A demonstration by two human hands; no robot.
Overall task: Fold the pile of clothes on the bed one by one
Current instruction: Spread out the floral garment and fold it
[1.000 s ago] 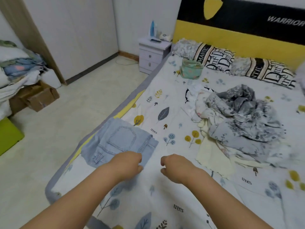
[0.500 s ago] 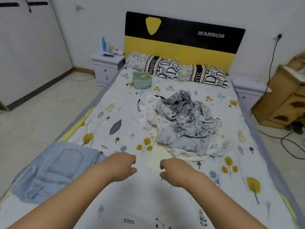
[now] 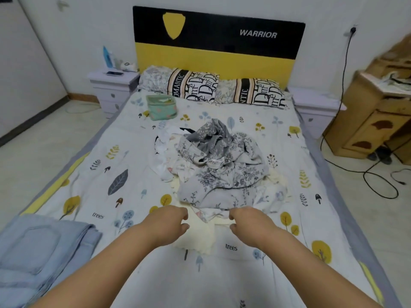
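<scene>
Clothes pile mid-bed, grey floral piece on top, cream garment at near edge. Left hand and right hand over cream garment, fingers loosely curled, holding nothing. Folded jeans near left. Green pouch by pillows.

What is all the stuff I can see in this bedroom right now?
pile of clothes: one, grey floral on top, white and cream beneath, mid-bed
folded jeans: one, light blue, near left edge of bed
pouch: one, green, by the pillows
pillows: two, lettered black and white, at the headboard
headboard: one, black and yellow
bedside cabinet: one, pale, left of bed
wooden cabinet: one, brown, right
cable: black, on floor
left hand: fingers loosely curled, near the pile
right hand: same, near the pile
</scene>
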